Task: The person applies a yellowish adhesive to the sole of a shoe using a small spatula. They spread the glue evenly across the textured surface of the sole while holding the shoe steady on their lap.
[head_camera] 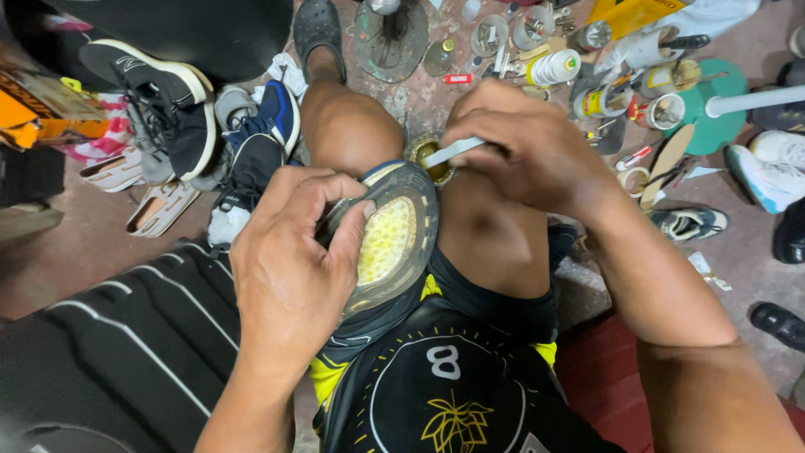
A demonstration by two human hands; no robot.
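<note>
My left hand (293, 260) grips a shoe (394, 239) held sole-up across my lap; its sole is dark with a yellow textured middle. My right hand (528, 147) is closed around a thin pale stick or brush handle (453, 152), whose tip dips into a small round tin of yellowish glue (429, 159) wedged between my knees, just beyond the shoe's toe. The stick's tip is hidden inside the tin.
Black and blue sneakers (180, 109) and loose insoles (159, 205) lie on the floor at left. Tins, glue bottles and small tools (553, 63) crowd the floor ahead. A green round stand (713, 109) and more shoes (771, 168) sit at right. A black ridged mat (126, 335) lies lower left.
</note>
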